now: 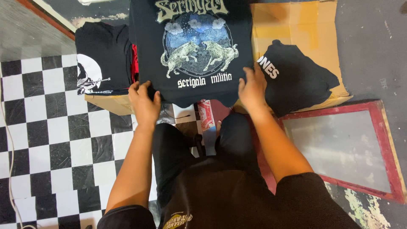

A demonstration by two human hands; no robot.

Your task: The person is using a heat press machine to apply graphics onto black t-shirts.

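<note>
Head view: both hands on black printed shirt, top centre.
Left hand (144, 101) curled, gripping lower left hem of shirt (190, 46); right hand (253, 88) pinching lower right edge. Second black shirt (101, 59) upper left; third (301, 80) on cardboard (292, 25), right. Checkered floor (46, 140) lower left.

The person wears a black short-sleeved shirt (237, 199) with a small yellowish round print at the lower middle of the frame. Black trousers (169, 148) cover both legs; both forearms are bare.
</note>
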